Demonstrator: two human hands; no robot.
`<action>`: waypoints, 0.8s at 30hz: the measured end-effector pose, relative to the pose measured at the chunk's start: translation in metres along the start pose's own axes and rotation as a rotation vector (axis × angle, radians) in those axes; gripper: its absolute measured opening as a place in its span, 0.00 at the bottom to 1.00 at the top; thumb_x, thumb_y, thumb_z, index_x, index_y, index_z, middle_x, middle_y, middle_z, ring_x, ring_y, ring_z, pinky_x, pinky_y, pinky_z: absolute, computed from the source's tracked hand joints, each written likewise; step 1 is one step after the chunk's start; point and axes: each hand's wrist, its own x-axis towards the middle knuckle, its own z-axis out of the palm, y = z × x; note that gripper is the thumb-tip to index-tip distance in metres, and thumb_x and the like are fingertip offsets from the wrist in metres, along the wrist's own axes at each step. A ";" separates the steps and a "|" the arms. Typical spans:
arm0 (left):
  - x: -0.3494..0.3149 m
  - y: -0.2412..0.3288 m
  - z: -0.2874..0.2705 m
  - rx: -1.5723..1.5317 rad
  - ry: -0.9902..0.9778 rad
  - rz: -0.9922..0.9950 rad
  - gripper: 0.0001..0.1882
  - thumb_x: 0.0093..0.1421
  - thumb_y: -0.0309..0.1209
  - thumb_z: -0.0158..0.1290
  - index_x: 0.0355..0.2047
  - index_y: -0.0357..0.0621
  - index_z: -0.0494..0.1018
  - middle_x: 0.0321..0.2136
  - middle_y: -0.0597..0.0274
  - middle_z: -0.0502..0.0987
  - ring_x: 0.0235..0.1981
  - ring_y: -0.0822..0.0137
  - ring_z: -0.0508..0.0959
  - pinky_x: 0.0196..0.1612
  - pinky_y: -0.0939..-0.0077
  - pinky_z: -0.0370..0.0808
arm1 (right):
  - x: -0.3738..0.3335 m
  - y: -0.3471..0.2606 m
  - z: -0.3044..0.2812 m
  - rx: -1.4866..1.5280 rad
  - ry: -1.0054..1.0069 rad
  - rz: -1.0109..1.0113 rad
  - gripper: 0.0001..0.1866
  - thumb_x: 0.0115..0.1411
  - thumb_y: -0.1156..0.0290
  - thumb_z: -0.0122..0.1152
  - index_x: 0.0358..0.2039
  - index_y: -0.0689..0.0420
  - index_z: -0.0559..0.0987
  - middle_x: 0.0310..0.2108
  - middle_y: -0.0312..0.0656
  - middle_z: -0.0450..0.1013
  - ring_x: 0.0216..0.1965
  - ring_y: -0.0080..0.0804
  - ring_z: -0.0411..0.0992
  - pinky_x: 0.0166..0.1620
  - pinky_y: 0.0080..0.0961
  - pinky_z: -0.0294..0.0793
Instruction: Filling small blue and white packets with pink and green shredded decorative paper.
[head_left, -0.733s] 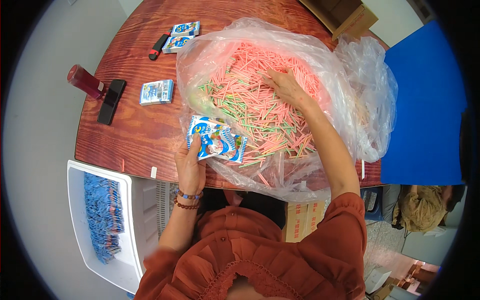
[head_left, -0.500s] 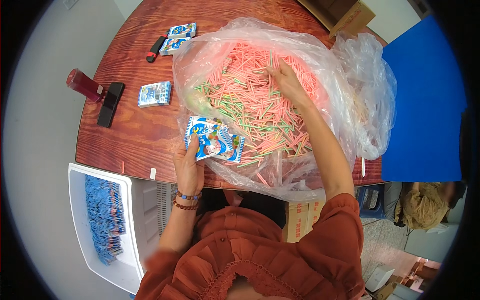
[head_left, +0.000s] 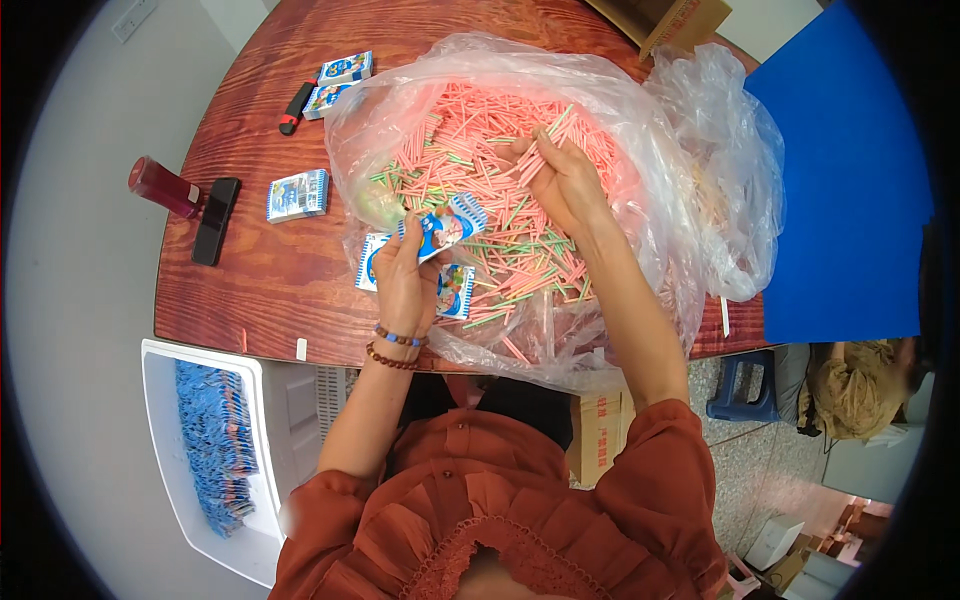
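A wide clear plastic bag (head_left: 390, 95) lies opened on the table, full of thin straw-like sticks (head_left: 480, 120), mostly pink, some green. Above the heap, my right hand (head_left: 568, 190) pinches a small bunch of pink and pale sticks (head_left: 548, 145) between thumb and fingers. At the bag's near left side, my left hand (head_left: 403, 275) grips a small blue-and-white packet (head_left: 455, 226), raised and tilted. Under and beside that hand lie more such packets; one packet (head_left: 456, 290) shows to its right, and another is partly covered by the fingers.
On the table's left are a blue-and-white packet (head_left: 297, 195), a dark phone (head_left: 215, 222), a red bottle (head_left: 163, 187) and a red-black cutter (head_left: 297, 108) beside two packets. A white bin (head_left: 268, 440) of blue packets stands lower left. A blue sheet (head_left: 840, 190) is at right.
My left hand has lifted one packet off the others, up and to the right. My right hand has turned and drawn slightly nearer, now holding a visible bunch of sticks.
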 end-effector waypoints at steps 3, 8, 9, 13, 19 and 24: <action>0.004 -0.005 0.004 0.018 -0.026 0.020 0.13 0.67 0.38 0.51 0.36 0.40 0.76 0.29 0.66 0.79 0.28 0.76 0.75 0.31 0.80 0.74 | -0.020 -0.001 0.019 0.007 -0.045 -0.173 0.10 0.70 0.67 0.44 0.38 0.60 0.71 0.33 0.42 0.73 0.46 0.43 0.74 0.54 0.43 0.71; 0.003 -0.008 0.009 -0.026 -0.015 0.004 0.13 0.66 0.39 0.51 0.33 0.42 0.76 0.28 0.66 0.78 0.27 0.76 0.75 0.30 0.80 0.74 | -0.045 0.002 0.050 0.011 -0.057 -0.375 0.09 0.70 0.67 0.43 0.41 0.58 0.69 0.32 0.39 0.71 0.46 0.43 0.74 0.56 0.43 0.67; 0.002 -0.008 0.010 -0.031 -0.039 0.000 0.13 0.66 0.39 0.51 0.33 0.42 0.76 0.28 0.66 0.78 0.27 0.76 0.76 0.30 0.80 0.74 | -0.046 0.006 0.052 0.004 -0.072 -0.424 0.08 0.71 0.67 0.43 0.42 0.57 0.69 0.32 0.39 0.71 0.45 0.43 0.74 0.56 0.43 0.67; -0.007 -0.003 0.018 -0.022 -0.015 -0.005 0.13 0.66 0.39 0.51 0.33 0.42 0.76 0.28 0.65 0.79 0.27 0.76 0.76 0.29 0.80 0.74 | -0.057 0.013 0.066 -0.181 -0.060 -0.515 0.08 0.71 0.67 0.43 0.42 0.57 0.68 0.32 0.39 0.71 0.45 0.44 0.75 0.58 0.44 0.65; -0.011 -0.001 0.020 -0.009 -0.029 0.011 0.13 0.67 0.39 0.51 0.34 0.43 0.76 0.29 0.65 0.79 0.28 0.76 0.77 0.30 0.79 0.75 | -0.061 0.018 0.067 -0.209 -0.067 -0.456 0.09 0.71 0.66 0.42 0.42 0.57 0.68 0.35 0.41 0.73 0.47 0.45 0.75 0.65 0.45 0.53; -0.010 -0.010 0.021 -0.090 -0.029 -0.001 0.13 0.67 0.39 0.50 0.36 0.43 0.75 0.31 0.65 0.80 0.30 0.76 0.78 0.32 0.79 0.75 | -0.062 0.030 0.077 -0.386 0.006 -0.504 0.13 0.71 0.63 0.41 0.42 0.58 0.70 0.45 0.46 0.74 0.60 0.43 0.64 0.65 0.42 0.54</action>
